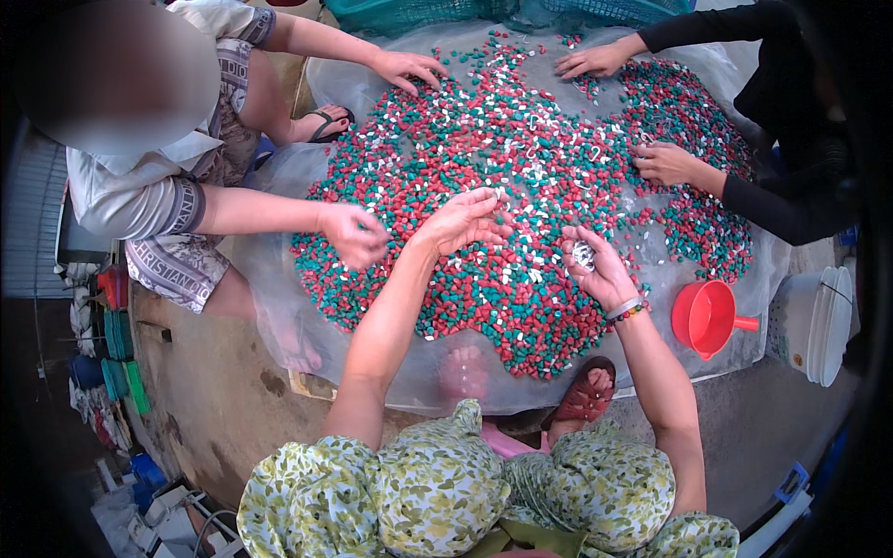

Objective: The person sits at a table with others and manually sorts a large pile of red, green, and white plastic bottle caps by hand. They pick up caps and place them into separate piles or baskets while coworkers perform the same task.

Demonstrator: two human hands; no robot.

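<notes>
A broad heap of small red, green and white pieces (521,307), seemingly plastic, covers a clear plastic sheet (419,386). Above the middle of the heap is my left hand (462,223), its thumb and fingers curled together at the tips. Whatever may be pinched there is too small to name. My right hand (603,270), palm up and cupped, holds several small white pieces (583,255) over the heap's right part. A few white hook-shaped pieces (595,153) lie among the others.
A red dipper (704,319) stands on the sheet at right, near stacked white buckets (819,321). At left, one person's hands (353,235) are over the heap; another person's hands (665,164) work at right. Teal baskets (419,11) stand at the far edge.
</notes>
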